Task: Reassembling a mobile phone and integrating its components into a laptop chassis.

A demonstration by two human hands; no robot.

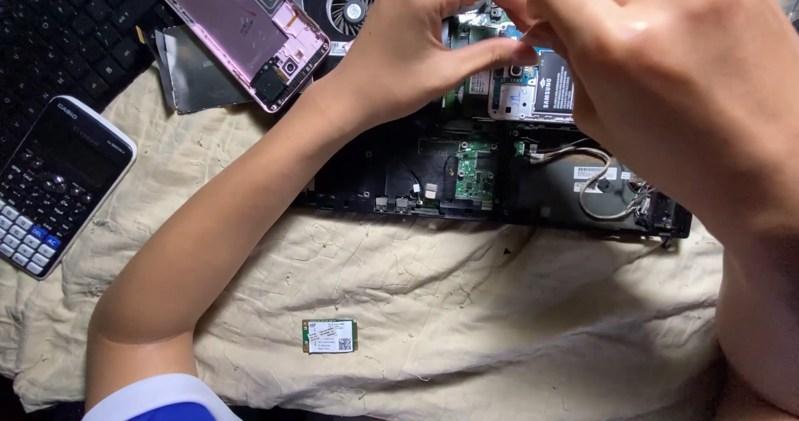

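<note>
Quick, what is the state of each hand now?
Left hand: fingers pinched together above the open laptop; what they hold cannot be told.
Right hand: closed, fingertips meeting the left; contents hidden.

Pretty dim overall, soft warm light that seems to come from the far side. There's a shiny glare patch on the back of the right hand (666, 63), which sits so near the lens it goes soft. The cream cloth (433, 304) shows gentle crease shadows, darker under the right arm. The black keyboard (66, 30) far left loses detail in the murk.
</note>
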